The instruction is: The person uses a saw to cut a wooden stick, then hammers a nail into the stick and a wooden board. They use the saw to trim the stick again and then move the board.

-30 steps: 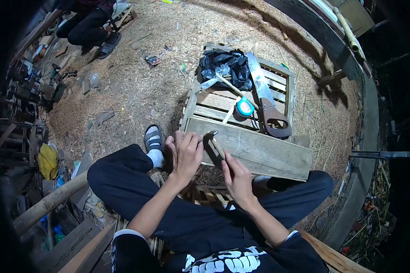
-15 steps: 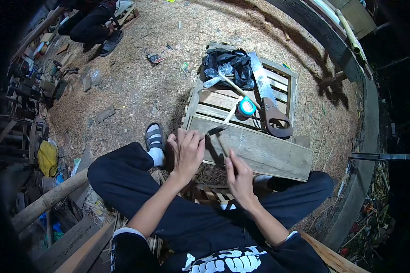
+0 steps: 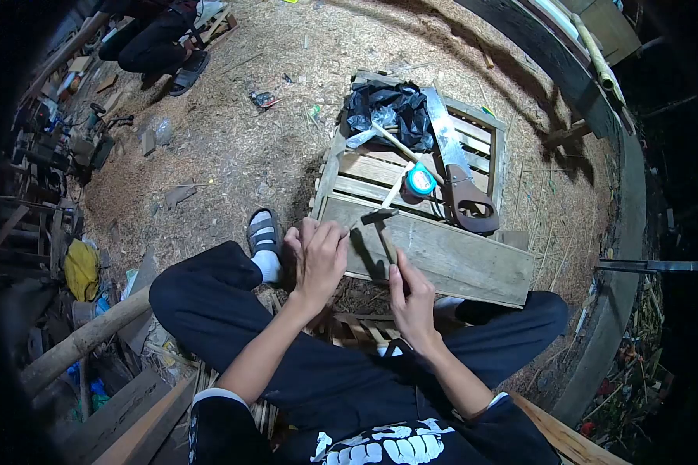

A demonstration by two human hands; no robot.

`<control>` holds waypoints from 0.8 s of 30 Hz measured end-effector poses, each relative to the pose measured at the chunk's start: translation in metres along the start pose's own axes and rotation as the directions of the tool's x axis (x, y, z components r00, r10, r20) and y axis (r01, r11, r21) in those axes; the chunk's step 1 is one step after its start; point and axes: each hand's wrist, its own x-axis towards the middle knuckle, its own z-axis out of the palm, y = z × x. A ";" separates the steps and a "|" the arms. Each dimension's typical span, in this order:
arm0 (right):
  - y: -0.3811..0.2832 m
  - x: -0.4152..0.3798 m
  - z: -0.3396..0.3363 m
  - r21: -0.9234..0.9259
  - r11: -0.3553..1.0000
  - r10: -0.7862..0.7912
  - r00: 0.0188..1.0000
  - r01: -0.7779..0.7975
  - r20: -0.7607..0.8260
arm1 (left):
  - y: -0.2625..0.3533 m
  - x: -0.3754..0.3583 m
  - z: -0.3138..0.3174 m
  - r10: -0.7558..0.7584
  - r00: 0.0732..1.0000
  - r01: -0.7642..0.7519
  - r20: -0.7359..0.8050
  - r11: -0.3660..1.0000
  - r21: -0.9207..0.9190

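My right hand (image 3: pixel 412 298) is wrapped round the wooden handle of a small hammer (image 3: pixel 385 232), whose dark head is raised over the left part of a wooden board (image 3: pixel 457 260). At the board's left end is my left hand (image 3: pixel 318 252), its fingers bent and closed; whatever they hold is hidden or too small to name. The board lies across the near side of a slatted wooden crate (image 3: pixel 329 174). On the slats are a handsaw (image 3: pixel 459 170), a teal tape measure (image 3: pixel 420 180), a second tool with a wooden handle (image 3: pixel 399 143) and a black plastic bag (image 3: pixel 392 108).
A person (image 3: pixel 153 50) in dark trousers and sandals is at the upper left. Tools and scrap (image 3: pixel 77 139) line the left side. A round pole (image 3: pixel 93 337) juts in at lower left. A concrete edge (image 3: pixel 624 271) curves along the right.
The hammer's head has swung right and slightly up, away from my left hand. My right hand has shifted slightly right. My left hand has barely moved.
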 end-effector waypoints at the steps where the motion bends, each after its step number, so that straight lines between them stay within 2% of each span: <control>1: 0.011 -0.003 0.006 -0.044 0.996 -0.082 0.997 0.082 0.009 | 0.000 -0.001 0.001 0.001 1.000 -0.001 0.000 1.000 -0.001; 2: 0.020 -0.005 0.010 -0.087 0.983 -0.163 0.986 0.164 0.019 | 0.000 -0.001 0.001 0.005 1.000 -0.005 -0.002 1.000 0.002; 4: 0.008 0.000 0.005 -0.076 0.979 -0.190 0.982 0.189 -0.004 | 0.001 0.001 0.002 0.013 1.000 -0.013 -0.007 1.000 0.005; 6: -0.007 0.002 -0.006 -0.019 0.998 0.061 0.996 -0.060 0.068 | 0.000 0.000 0.001 0.000 1.000 0.000 -0.004 1.000 0.002; 10: -0.002 0.001 -0.003 -0.016 0.998 0.062 0.997 -0.062 0.034 | 0.001 0.000 0.000 0.002 1.000 -0.002 0.006 1.000 -0.017; 12: 0.006 0.003 -0.001 -0.030 0.996 -0.084 0.994 0.086 0.071 | 0.002 0.000 -0.001 0.021 1.000 -0.021 -0.007 1.000 0.006; 14: 0.000 0.003 -0.004 -0.024 0.999 -0.044 0.995 0.046 0.087 | 0.001 0.001 -0.003 0.014 1.000 -0.014 -0.005 1.000 0.021; 16: -0.004 0.003 -0.003 -0.020 0.996 0.083 0.996 -0.082 0.017 | 0.002 0.000 -0.002 0.012 1.000 -0.012 0.002 1.000 0.026; 17: 0.004 0.001 0.002 -0.023 1.000 0.007 1.000 -0.007 0.001 | 0.000 0.000 0.000 0.012 1.000 -0.012 0.002 1.000 0.022; 18: 0.007 0.000 0.003 -0.024 1.000 0.007 1.000 -0.007 -0.001 | 0.000 0.000 0.000 0.013 1.000 -0.014 0.004 1.000 0.018; 20: 0.011 0.001 0.002 -0.004 0.998 -0.062 0.994 0.062 0.086 | 0.002 0.001 0.001 0.018 1.000 -0.018 -0.004 1.000 0.011; 21: -0.004 0.005 -0.007 -0.026 1.000 0.013 0.991 -0.009 0.134 | 0.001 0.000 0.000 0.014 1.000 -0.014 -0.014 1.000 0.009; 22: -0.003 0.005 -0.005 -0.023 1.000 0.014 0.990 -0.011 0.138 | 0.000 -0.001 -0.001 0.010 1.000 -0.010 -0.011 1.000 0.012; 24: -0.002 0.003 -0.001 0.042 0.999 0.002 0.999 0.000 -0.041 | 0.000 0.000 0.000 0.014 1.000 -0.014 -0.004 1.000 0.023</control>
